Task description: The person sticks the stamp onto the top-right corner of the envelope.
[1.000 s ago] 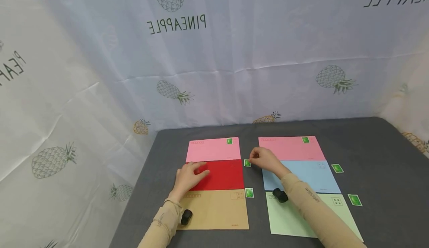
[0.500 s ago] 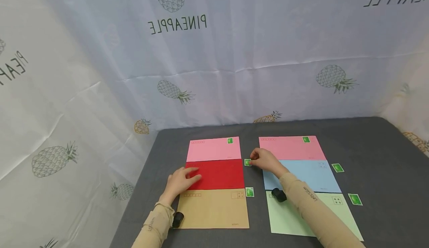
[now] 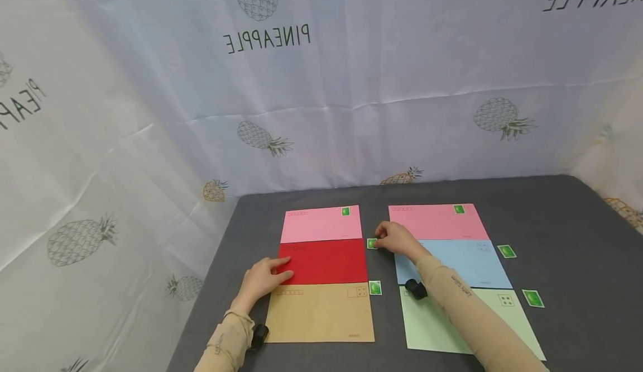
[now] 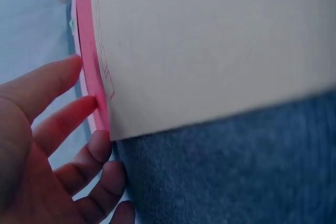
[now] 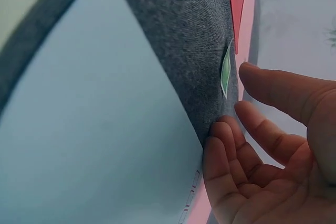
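Note:
My left hand (image 3: 258, 281), its fingers spread and relaxed, is at the left edge of the red envelope (image 3: 326, 262); whether the fingertips touch it I cannot tell. The tan envelope (image 4: 210, 40) fills much of the left wrist view. Fingers of my right hand (image 3: 399, 240) are at the right side of a green stamp (image 3: 371, 243) lying beside the red envelope. In the right wrist view the thumb and forefinger are apart, with the stamp (image 5: 226, 74) just beyond their tips, not between them. The blue envelope (image 3: 452, 260) lies partly under my right forearm.
Pink envelopes at the back, left (image 3: 316, 227) and right (image 3: 432, 222), each carry a green stamp. A green envelope (image 3: 467, 327) lies front right. Other loose stamps lie beside the tan (image 3: 375, 287), blue (image 3: 507, 251) and green (image 3: 533, 298) envelopes on the grey table (image 3: 567, 227).
My left hand has drawn back left and toward me, from over the red envelope to its left edge. The right hand has stayed almost still at the stamp.

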